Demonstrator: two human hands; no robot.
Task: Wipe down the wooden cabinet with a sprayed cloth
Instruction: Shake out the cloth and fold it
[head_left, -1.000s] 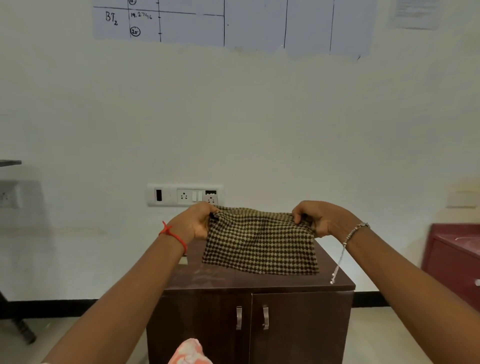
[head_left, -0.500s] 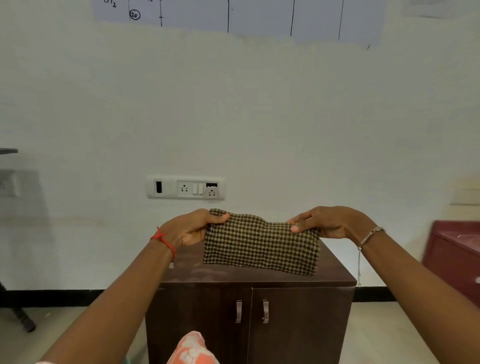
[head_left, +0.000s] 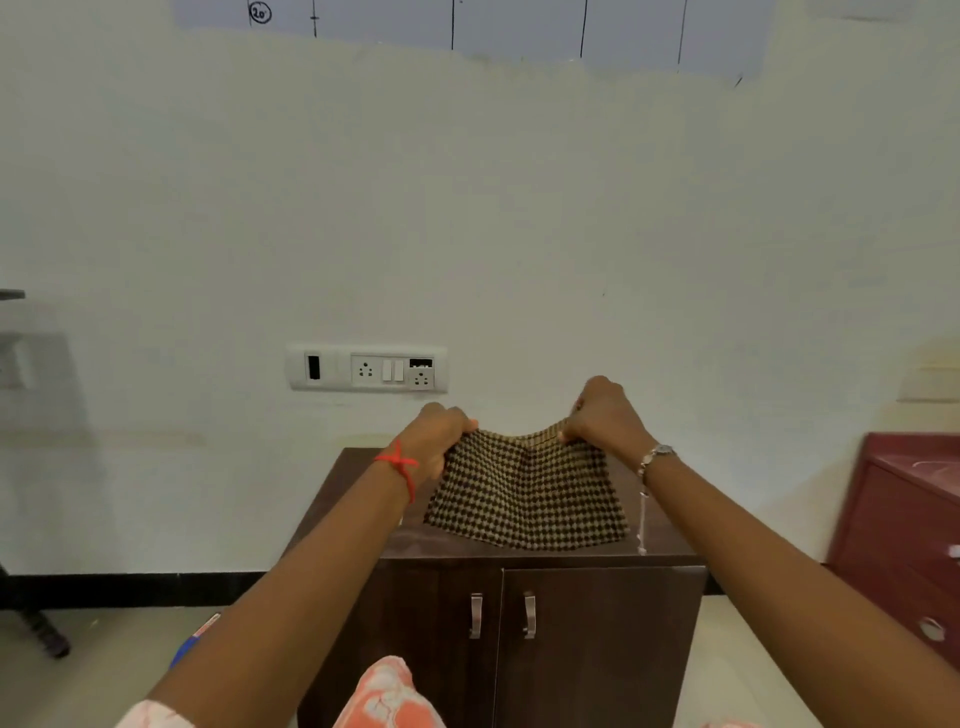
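A dark brown wooden cabinet (head_left: 597, 623) with two doors and two metal handles stands against the white wall. Above its top hangs a brown-and-tan checked cloth (head_left: 524, 493), sagging in the middle, its lower edge resting on the cabinet top. My left hand (head_left: 441, 441), with a red thread at the wrist, pinches the cloth's upper left corner. My right hand (head_left: 605, 415), with a bracelet at the wrist, grips the upper right corner and is raised a little higher than the left.
A socket and switch panel (head_left: 366, 368) sits on the wall just behind the cabinet. A maroon cabinet (head_left: 904, 525) stands at the right. A chair base (head_left: 36, 629) is on the floor at the left. A blue and red object (head_left: 192, 642) lies on the floor by my left arm.
Both hands have drawn closer together and lifted the cloth's top edge. The cloth, rolled or folded over half a second ago, now hangs open and sags in the middle.
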